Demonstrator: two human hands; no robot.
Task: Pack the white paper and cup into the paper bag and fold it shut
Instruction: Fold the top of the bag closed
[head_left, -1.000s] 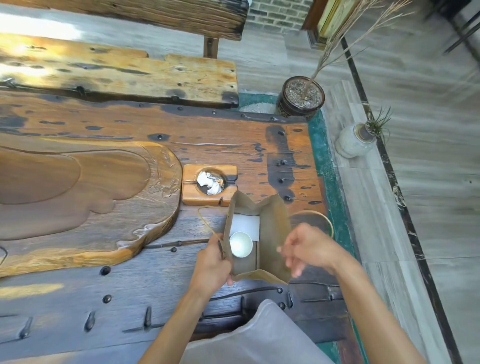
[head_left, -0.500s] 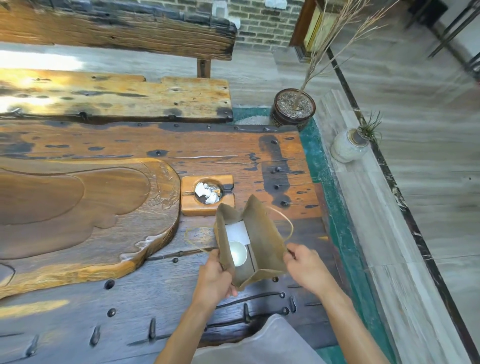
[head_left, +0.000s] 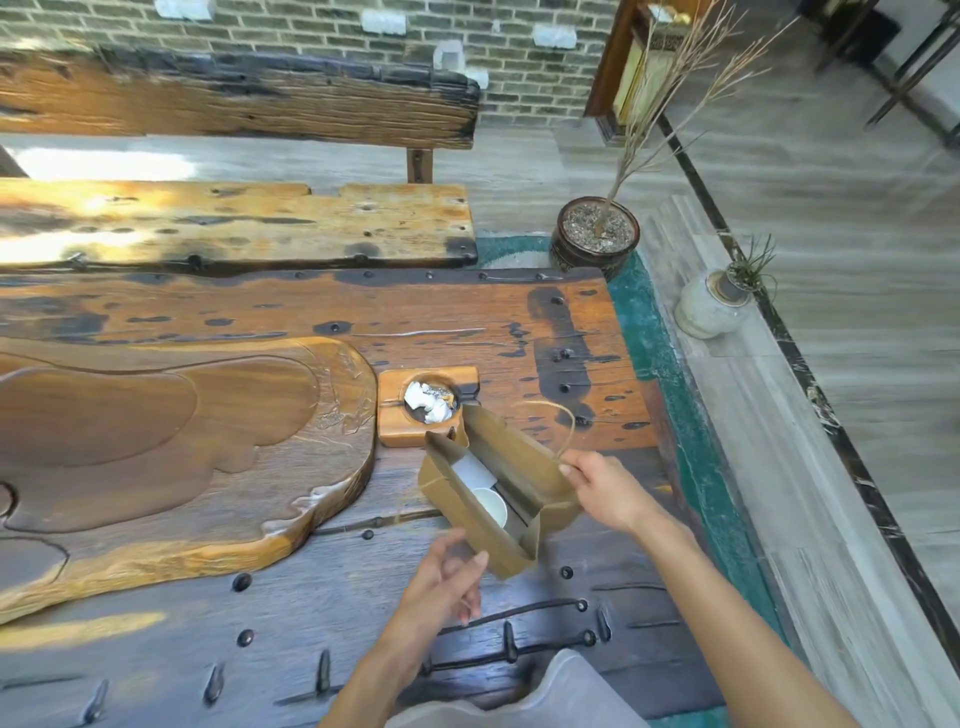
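Your right hand (head_left: 602, 488) pinches the right wall of the bag (head_left: 524, 462) near its rim, beside the twine handle (head_left: 563, 426) that loops up above your fingers. Your left hand (head_left: 447, 582) hangs open and blurred just below the bag's near corner, fingers spread, gripping nothing; whether a fingertip touches the bag you cannot tell.

Under it all lies the tabletop (head_left: 311, 613), dark studded planks near you and orange-brown boards farther off. On its left sits a big carved wooden tray (head_left: 156, 441). Beyond the far right corner, on the floor, stand a dark pot (head_left: 595, 239) with dry stalks and a pale vase (head_left: 709, 306).

The bag stands tilted on the tabletop, mouth open toward you. Just behind it rests a small wooden block (head_left: 395, 431) with a round hollow holding crumpled white scraps (head_left: 428, 408).

Inside the bag, the paper (head_left: 470, 470) lies against the far wall, and the cup (head_left: 491, 506) sits in front of it, mouth up.
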